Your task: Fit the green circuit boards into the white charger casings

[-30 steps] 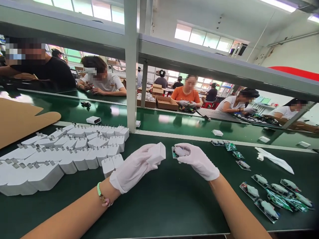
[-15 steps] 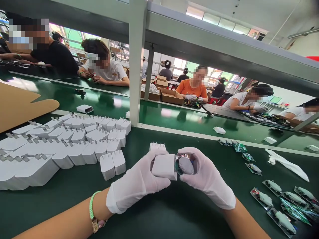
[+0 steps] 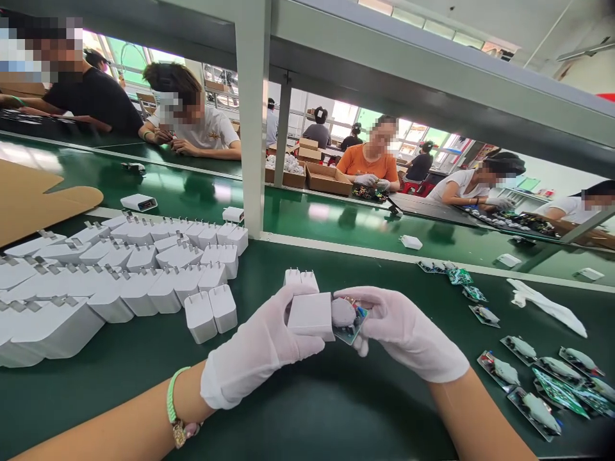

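The left hand (image 3: 259, 349), in a white glove, has its fingers (image 3: 300, 304) closed around a charger casing (image 3: 311, 316), held above the green surface (image 3: 336, 410). The gloved right hand (image 3: 403, 333) grips a circuit board (image 3: 354, 331) with its fingers closed, the board touching the casing's right end (how far in, I cannot tell). More casings (image 3: 163, 269) stand packed together to the left, and more boards (image 3: 521, 378) lie on the surface to the right.
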A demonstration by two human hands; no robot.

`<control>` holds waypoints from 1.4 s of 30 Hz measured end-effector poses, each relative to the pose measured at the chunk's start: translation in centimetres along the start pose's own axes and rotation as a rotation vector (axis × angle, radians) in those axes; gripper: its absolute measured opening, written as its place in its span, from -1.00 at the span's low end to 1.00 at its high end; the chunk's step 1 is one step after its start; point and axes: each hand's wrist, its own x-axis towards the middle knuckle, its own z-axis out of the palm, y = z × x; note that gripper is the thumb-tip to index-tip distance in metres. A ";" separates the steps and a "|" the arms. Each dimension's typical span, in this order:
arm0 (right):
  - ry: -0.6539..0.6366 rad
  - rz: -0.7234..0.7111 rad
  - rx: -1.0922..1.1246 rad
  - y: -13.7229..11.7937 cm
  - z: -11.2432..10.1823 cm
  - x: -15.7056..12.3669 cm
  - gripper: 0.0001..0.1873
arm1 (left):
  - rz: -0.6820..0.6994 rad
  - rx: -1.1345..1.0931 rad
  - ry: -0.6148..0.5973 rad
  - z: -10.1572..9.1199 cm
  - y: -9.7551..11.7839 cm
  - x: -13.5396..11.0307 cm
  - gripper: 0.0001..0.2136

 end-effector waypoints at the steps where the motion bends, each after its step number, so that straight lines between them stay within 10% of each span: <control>1: 0.032 -0.030 -0.004 -0.1 0.1 0.0 -0.54 | -0.003 -0.028 -0.004 0.0 0.1 0.0 -0.47; 15: 0.339 -0.435 -0.442 0.5 1.0 0.0 -0.61 | 0.097 -0.174 0.052 0.1 0.4 -0.2 -0.49; 42: 0.288 -0.996 -0.982 1.4 2.7 -1.2 -0.37 | 0.475 0.023 0.024 -0.8 -1.4 0.4 -0.37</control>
